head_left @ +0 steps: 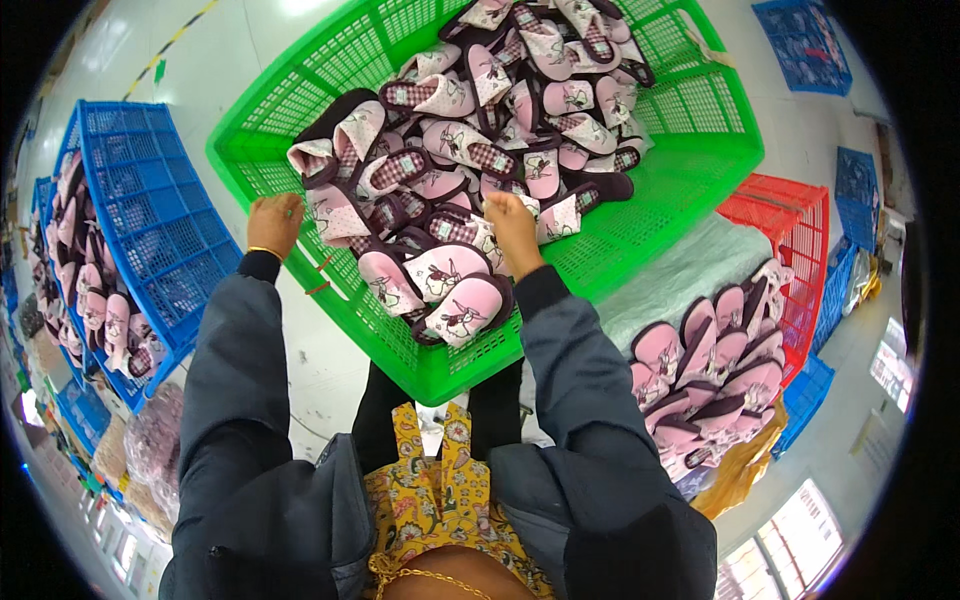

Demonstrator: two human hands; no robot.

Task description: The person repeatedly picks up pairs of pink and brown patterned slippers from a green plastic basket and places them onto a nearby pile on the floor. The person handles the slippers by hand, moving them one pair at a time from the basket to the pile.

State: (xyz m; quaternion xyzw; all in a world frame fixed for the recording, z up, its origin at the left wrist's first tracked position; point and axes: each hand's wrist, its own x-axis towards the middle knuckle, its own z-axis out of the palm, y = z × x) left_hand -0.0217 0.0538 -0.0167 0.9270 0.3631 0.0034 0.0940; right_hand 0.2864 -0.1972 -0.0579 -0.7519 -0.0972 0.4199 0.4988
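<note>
A large green plastic crate point(665, 180) stands tilted in front of me, heaped with pink and white slippers point(455, 145) that have dark soles and checked linings. My left hand point(275, 223) is closed at the crate's left rim, its fingers curled over the edge. Inside the near part of the crate, my right hand point(513, 232) has its fingers bent closed on a pale slipper point(484, 240) in the pile; the fingertips are partly hidden. Just below it lie pink slippers point(466, 308) with a printed animal figure, toes toward me.
Blue crates point(150, 200) holding more slippers stand at the left. To the right, pink slippers point(715, 360) are stacked beside a pale green wrapped bundle point(690, 280) and a red crate point(800, 235). A clear plastic bag point(155, 435) sits at lower left. Another blue crate point(803, 45) is far right.
</note>
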